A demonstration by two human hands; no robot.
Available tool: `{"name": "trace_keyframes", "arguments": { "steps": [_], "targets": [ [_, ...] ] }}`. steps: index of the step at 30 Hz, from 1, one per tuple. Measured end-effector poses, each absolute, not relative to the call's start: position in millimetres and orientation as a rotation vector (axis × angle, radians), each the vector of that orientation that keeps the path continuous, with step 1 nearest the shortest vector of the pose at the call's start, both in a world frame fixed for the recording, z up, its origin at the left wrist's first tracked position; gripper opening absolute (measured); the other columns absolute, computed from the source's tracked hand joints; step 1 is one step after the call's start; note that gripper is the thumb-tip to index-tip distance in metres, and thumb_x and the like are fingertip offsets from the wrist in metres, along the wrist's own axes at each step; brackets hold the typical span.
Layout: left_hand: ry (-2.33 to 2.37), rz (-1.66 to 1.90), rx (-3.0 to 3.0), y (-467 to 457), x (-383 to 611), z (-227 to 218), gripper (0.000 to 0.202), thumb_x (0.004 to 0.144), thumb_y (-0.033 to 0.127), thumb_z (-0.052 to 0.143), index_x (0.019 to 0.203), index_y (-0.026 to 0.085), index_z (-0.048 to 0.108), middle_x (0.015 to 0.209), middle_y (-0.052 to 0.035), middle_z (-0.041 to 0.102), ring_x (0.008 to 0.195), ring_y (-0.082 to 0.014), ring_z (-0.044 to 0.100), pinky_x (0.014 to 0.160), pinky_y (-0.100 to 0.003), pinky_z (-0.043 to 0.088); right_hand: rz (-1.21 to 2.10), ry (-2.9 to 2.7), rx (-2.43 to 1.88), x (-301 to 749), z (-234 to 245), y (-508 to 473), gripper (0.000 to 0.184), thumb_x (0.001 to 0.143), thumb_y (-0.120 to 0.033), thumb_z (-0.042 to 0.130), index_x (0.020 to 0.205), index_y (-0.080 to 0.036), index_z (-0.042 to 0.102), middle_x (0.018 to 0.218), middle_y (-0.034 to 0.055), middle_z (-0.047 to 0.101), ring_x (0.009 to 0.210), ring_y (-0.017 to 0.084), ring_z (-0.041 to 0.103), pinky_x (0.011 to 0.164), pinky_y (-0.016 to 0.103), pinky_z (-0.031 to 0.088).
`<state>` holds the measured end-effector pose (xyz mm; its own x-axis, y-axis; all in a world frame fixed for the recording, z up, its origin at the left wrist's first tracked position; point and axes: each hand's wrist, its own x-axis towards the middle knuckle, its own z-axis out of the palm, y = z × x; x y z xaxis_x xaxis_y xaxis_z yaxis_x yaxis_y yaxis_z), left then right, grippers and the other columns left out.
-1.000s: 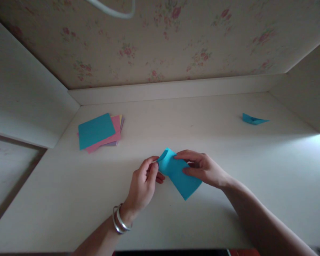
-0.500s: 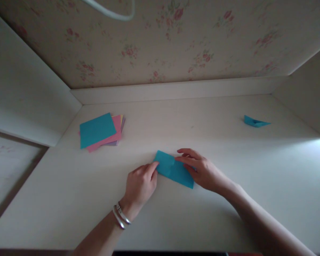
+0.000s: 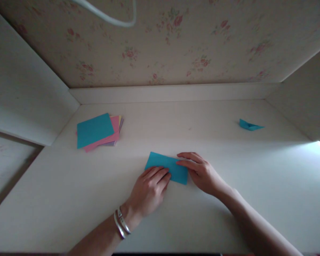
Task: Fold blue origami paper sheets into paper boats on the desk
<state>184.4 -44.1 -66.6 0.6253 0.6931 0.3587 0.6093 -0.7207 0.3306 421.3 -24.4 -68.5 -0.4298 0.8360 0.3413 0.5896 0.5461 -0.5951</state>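
Note:
A folded blue paper (image 3: 164, 163) lies flat on the white desk (image 3: 208, 213) in front of me. My left hand (image 3: 149, 190), with bracelets on its wrist, rests on the paper's near left edge with its fingers stretched flat. My right hand (image 3: 201, 172) presses on the paper's right end with the fingers extended. Both hands hold the paper down against the desk.
A stack of coloured paper sheets (image 3: 97, 132), blue on top with pink beneath, lies at the back left. A small folded blue paper piece (image 3: 249, 125) sits at the back right. Side panels and a floral wall enclose the desk.
The blue paper was lifted and curled between my fingers; it now lies flat and folded on the desk, and both hands have come down to press on it.

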Motion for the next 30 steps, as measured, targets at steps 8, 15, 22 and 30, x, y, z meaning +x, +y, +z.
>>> {"name": "trace_keyframes", "arguments": {
  "steps": [8,15,22,30],
  "targets": [
    [1.172,0.762,2.569,-33.5,182.3,-67.1,0.021,0.096,0.015,0.056,0.109,0.016,0.073,0.11,-0.009,0.076,0.102,-0.0232,0.07,0.097,-0.04,0.058,0.627,-2.263,-1.081,431.3,-63.0,-33.4,0.038,0.087,-0.009,0.059,0.117,-0.028,0.074,0.129,0.0103,0.067,0.12,0.029,0.059,0.1,0.051,0.053],
    [1.215,0.682,2.68,-34.1,178.1,-67.3,0.018,0.093,0.009,0.059,0.103,0.016,0.072,0.1,-0.0081,0.073,0.098,-0.0246,0.066,0.09,-0.042,0.057,0.559,-2.33,-1.034,431.7,-67.3,-28.3,0.016,0.094,-0.027,0.066,0.101,-0.03,0.08,0.123,0.0058,0.072,0.12,0.029,0.06,0.099,0.051,0.052],
    [1.287,0.694,2.615,-36.2,179.2,-67.6,0.015,0.096,0.015,0.058,0.096,0.018,0.073,0.093,-0.0079,0.071,0.088,-0.0229,0.064,0.079,-0.039,0.055,0.605,-2.235,-1.123,422.1,-71.6,-26.6,0.018,0.098,-0.033,0.06,0.096,-0.026,0.077,0.093,0.006,0.077,0.093,0.024,0.068,0.091,0.044,0.051],
    [1.345,0.782,2.372,-32.4,185.4,-67.8,0.016,0.096,0.019,0.058,0.089,0.019,0.073,0.093,-0.0066,0.069,0.087,-0.0215,0.065,0.082,-0.037,0.056,0.552,-2.035,-1.366,405.9,-73.9,-24.1,0.019,0.099,-0.034,0.058,0.091,-0.022,0.072,0.097,0.0075,0.074,0.089,0.023,0.067,0.083,0.041,0.049]
  ]
}}
